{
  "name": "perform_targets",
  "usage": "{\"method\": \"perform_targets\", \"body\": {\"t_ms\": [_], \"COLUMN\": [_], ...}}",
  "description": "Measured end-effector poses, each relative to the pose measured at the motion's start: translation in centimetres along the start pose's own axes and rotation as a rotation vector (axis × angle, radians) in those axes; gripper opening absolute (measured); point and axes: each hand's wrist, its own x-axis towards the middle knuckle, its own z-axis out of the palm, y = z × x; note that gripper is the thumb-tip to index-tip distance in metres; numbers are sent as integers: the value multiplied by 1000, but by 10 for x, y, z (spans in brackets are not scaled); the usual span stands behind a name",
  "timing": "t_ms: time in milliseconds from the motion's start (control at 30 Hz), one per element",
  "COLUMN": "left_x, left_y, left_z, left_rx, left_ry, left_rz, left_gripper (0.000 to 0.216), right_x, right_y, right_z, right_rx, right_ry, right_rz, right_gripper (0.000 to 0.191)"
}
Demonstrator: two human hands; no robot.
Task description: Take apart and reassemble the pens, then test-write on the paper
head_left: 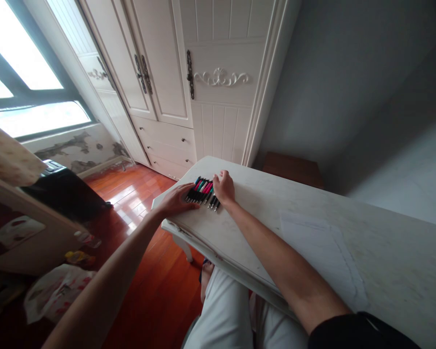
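A row of several pens (202,190) with black, pink and teal barrels lies side by side near the far left corner of the white table (312,213). My left hand (176,199) rests flat on the table with fingers stretched out, its fingertips touching the left end of the row. My right hand (224,187) is curled closed at the right end of the row, pressing against the pens; I cannot make out whether one is inside its fingers.
A sheet of white paper (312,242) lies on the table nearer me. A white wardrobe (189,82) stands behind the table, a window (18,72) at left. A black bin (63,191) and bags (54,291) sit on the red wood floor.
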Motion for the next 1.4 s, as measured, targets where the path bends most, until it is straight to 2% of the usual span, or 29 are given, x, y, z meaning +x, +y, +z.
{"method": "perform_targets", "body": {"t_ms": [167,400,600,733,867,1100,1267,1400], "left_x": [0,-1,0,0,0,0,1,2], "left_y": [-1,2,7,6,6,3,5,6], "left_z": [2,2,-1,-1,-2,0,1,1], "left_rx": [19,3,-9,34,75,93,79,88], "left_ry": [11,17,11,-17,-45,-30,-17,-22], "left_rz": [7,-5,-12,28,30,3,5,14], "left_gripper": [89,88,91,98,103,97,98,97], "right_x": [-6,-9,-7,-9,-15,-18,-18,-16], "right_y": [-8,-6,-1,3,-1,-21,-18,-13], "right_z": [-1,-2,-1,-2,2,13,19,18], "right_rx": [-234,-253,-103,99,208,243,355,348], "right_ry": [-47,-56,61,186,238,309,333,339], "right_rz": [-51,-125,-61,99,191,234,173,150], "right_gripper": [26,23,22,25,29,34,32,32]}}
